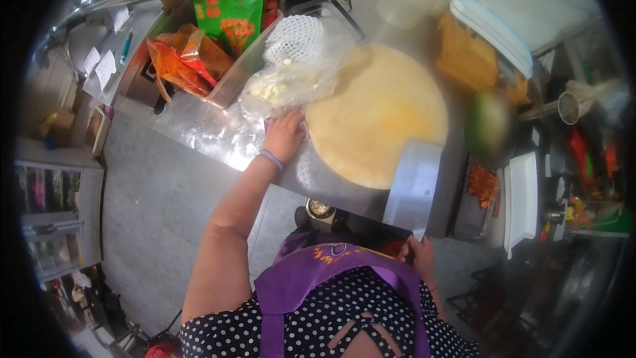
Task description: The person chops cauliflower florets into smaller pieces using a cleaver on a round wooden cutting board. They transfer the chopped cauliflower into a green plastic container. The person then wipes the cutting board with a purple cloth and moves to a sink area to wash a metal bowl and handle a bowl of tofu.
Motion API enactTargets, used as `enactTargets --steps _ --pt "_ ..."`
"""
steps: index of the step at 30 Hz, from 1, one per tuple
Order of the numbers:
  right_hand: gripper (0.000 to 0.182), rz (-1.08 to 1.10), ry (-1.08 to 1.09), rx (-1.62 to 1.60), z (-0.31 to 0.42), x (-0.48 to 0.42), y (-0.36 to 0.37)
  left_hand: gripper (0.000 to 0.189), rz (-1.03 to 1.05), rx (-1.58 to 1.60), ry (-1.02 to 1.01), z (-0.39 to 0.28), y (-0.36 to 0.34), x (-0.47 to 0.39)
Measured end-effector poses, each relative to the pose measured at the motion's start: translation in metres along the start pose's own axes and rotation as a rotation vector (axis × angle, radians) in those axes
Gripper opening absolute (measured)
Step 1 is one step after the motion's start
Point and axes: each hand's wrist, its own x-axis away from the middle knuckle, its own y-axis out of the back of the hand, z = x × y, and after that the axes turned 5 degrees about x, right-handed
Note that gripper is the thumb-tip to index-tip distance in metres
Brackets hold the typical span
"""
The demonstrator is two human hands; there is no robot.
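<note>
My right hand (421, 254) grips the handle of a broad-bladed cleaver (413, 186). Its steel blade points away from me and overlaps the near right edge of a round chopping board (375, 109). My left hand (284, 135) rests on the steel counter at the board's left side, its fingers over a bunched purple cloth (269, 124). Just beyond those fingers lies a clear plastic bag (293, 84) with something pale inside, partly over the board's edge. White foam netting (295, 37) lies behind the bag.
A clear plastic bin (243, 72) holds a green packet (231, 15) and orange-red packets (184, 67). Right of the board stand a blurred green round object (491, 127), a container with reddish food (482, 186) and a white tray (521, 204). A wooden holder (467, 54) is behind.
</note>
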Motion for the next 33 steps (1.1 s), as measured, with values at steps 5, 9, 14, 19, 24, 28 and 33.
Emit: enactTargets --steps 5,9,14,19,24,28,33 --pt "0.010 0.002 0.027 0.067 -0.005 -0.002 0.008 0.048 0.218 -0.218 0.176 0.004 -0.006 -0.018" --pt "0.010 0.023 0.029 0.017 0.004 0.003 0.001 0.052 0.169 -0.289 0.101 0.001 -0.013 -0.013" --pt "0.009 0.003 0.026 0.014 -0.006 0.009 0.004 0.055 0.132 -0.258 0.160 -0.040 -0.026 0.043" --pt "0.009 -0.002 0.007 0.004 -0.012 0.009 0.001 0.043 0.012 0.041 -0.054 -0.085 -0.029 0.104" --pt "0.010 -0.034 0.000 0.057 -0.012 0.012 -0.005 0.034 0.010 0.598 -0.216 -0.110 -0.024 0.099" --pt "0.010 -0.029 0.028 0.074 -0.018 0.016 0.000 0.041 -0.132 0.514 0.026 -0.084 0.008 0.016" --pt "0.010 -0.016 0.013 0.042 -0.015 0.014 -0.004 0.031 -0.023 0.231 0.141 -0.027 -0.011 -0.016"
